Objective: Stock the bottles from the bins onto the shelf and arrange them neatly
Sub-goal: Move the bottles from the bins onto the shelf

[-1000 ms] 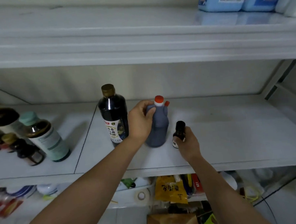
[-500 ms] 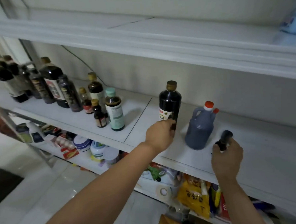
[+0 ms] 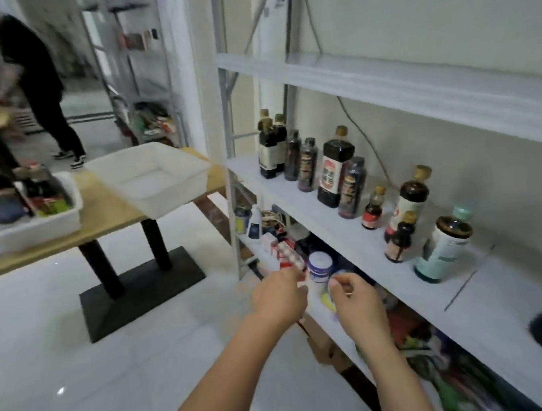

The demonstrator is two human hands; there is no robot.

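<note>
Bottles (image 3: pixel 335 173) stand in clusters on the shelf (image 3: pixel 494 300), up and right of both hands. Tall ones sit at the far end and small ones nearer, probably sorted by size to look neat. Left hand (image 3: pixel 279 294) and right hand (image 3: pixel 354 298) hang free below the shelf edge, fingers loosely curled, gripping nothing. Empty bin (image 3: pixel 149 177) sits up-left of the hands on the table (image 3: pixel 113 207). Stocked bin (image 3: pixel 31 218) lies further left, likely the next source.
</note>
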